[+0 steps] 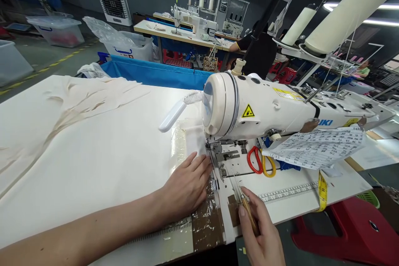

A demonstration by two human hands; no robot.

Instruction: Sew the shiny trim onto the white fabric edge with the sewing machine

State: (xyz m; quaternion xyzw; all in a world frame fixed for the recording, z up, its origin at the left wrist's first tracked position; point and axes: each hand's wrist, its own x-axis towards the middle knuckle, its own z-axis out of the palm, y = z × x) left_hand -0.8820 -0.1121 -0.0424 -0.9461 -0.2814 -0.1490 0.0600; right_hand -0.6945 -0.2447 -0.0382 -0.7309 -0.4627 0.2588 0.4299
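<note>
My left hand [190,181] lies flat beside the needle area of a white sewing machine [264,104], fingers stretched out and close together. Its fingertips rest by the presser foot [212,146], against white fabric [195,139] at the machine's left. Any cloth beneath the palm is hidden. In my right hand [263,237] is an awl with a wooden handle [248,214], gripped between thumb and fingers. The awl's thin metal tip points up and left towards the machine bed. A narrow white fabric strip [227,212] runs down between my hands to the table's front edge.
Red-and-yellow-handled scissors [256,160] lie under the machine arm. Nearby are a handwritten sheet [321,147] and a yellow tape measure [323,191]. Cream fabric [87,97] spreads over the table's left. A red stool [349,232] stands at right; a person [260,50] sits beyond.
</note>
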